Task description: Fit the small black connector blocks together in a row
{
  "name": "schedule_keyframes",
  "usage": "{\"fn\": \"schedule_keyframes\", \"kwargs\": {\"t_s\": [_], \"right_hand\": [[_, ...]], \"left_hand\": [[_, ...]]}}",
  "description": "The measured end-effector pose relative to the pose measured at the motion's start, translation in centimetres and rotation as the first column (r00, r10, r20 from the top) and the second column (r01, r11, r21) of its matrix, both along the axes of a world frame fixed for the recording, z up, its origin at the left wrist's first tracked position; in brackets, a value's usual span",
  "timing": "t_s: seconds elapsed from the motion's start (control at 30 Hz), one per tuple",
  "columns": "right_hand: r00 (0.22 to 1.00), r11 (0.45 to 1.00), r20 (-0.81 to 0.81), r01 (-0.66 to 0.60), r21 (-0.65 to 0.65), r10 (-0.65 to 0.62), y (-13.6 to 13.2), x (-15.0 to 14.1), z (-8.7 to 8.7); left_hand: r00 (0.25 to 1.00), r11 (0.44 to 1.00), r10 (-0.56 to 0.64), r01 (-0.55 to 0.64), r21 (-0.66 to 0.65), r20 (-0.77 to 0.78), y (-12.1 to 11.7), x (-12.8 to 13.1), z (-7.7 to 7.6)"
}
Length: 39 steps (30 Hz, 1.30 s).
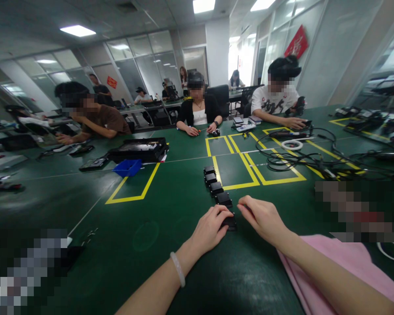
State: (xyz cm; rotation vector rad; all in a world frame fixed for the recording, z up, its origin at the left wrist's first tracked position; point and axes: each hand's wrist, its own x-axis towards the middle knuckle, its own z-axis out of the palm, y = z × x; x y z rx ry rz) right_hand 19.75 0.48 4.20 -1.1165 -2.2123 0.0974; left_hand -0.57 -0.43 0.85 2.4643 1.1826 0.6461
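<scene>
My left hand (212, 225) grips a small black box-shaped part (230, 222) that rests on the green table, its fingers curled over the top and side. Just to the right, my right hand (261, 216) is held with thumb and fingertips pinched together, close to that part. Whatever the pinch may hold is too small to make out. Beyond the left hand, several similar black parts (216, 188) stand in a slightly slanting row that runs away from me.
A blue tray (128, 167) lies left of the row, before a black case (139, 149). Yellow tape (239, 187) marks rectangles on the green table (177, 210). Black cables (282, 162) coil at right. A pink cloth (335, 258) lies under my right forearm. Several people sit across the table.
</scene>
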Motion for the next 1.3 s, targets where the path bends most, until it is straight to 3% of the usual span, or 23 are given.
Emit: {"fn": "schedule_keyframes", "kwargs": {"t_s": [0.67,1.3], "right_hand": [[1.0,0.999,0.01,-0.012,-0.039,0.012,-0.22,-0.03,0.6],[1.0,1.0,-0.028,-0.011,0.015,0.011,-0.13,-0.04,0.02]], "left_hand": [[1.0,1.0,0.003,-0.003,0.011,-0.008,0.09,-0.02,-0.09],[1.0,1.0,0.005,-0.005,0.017,0.003,-0.02,0.03,-0.08]]}}
